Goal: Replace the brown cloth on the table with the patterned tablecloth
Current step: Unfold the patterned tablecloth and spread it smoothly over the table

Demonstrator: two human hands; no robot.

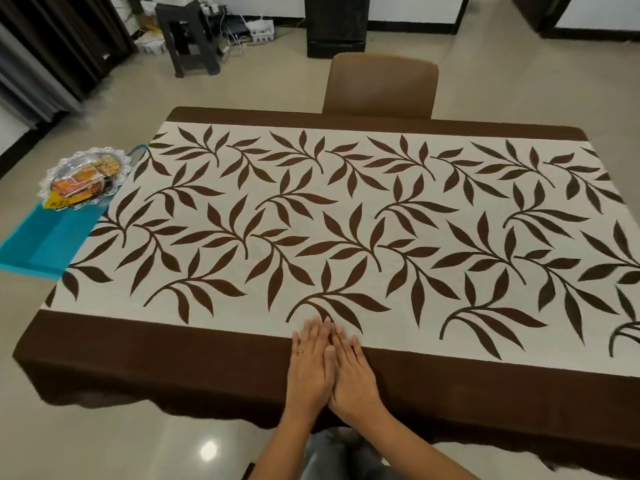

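Head view shows one patterned tablecloth (329,220) covering the tabletop, spreading ahead and to both sides of the hands. Left hand (309,367) and right hand (353,372) lie flat, fingers extended, side by side and touching on its near brown border, gripping nothing. One chair (381,84) stands beyond; one tray (45,237) far left.

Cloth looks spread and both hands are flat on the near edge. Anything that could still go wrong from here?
1. The left hand and right hand press together on the patterned tablecloth; sweeping them outward could drag it askew.
2. The glass dish on the blue tray sits right at the cloth's left end; a tug there might jostle it.
3. The near hem hangs unevenly and may snag.
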